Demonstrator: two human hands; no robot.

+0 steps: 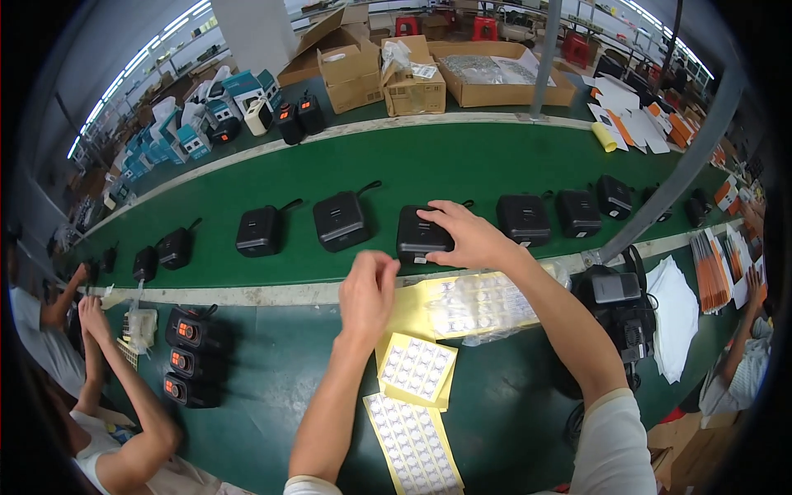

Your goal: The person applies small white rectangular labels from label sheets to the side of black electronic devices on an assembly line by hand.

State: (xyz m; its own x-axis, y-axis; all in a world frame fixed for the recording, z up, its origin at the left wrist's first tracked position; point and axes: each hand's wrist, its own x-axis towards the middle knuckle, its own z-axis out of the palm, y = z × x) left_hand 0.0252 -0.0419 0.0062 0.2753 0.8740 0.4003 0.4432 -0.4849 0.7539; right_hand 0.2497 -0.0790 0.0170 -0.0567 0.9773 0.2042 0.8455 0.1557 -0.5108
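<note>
My right hand (470,237) reaches over a black box-shaped device (421,233) with a strap, its thumb and fingers resting around the top and right side. The device sits on the green conveyor belt (462,157). Just left of it, at the belt's near edge, is my left hand (368,295), its fingers pinched together; whatever they hold is hidden or too small to make out. Under and between my forearms lie yellow-backed sheets of round stickers: a small sheet (417,369), a long sheet (415,445) below it, and a plastic-covered stack (483,304).
More black devices (340,221) stand along the belt on both sides. Several with orange-marked faces (188,332) stand on the bench at left, near a co-worker's hands (95,318). A metal post (676,177), a black device with cables (615,301) and a white cloth (671,318) are at right.
</note>
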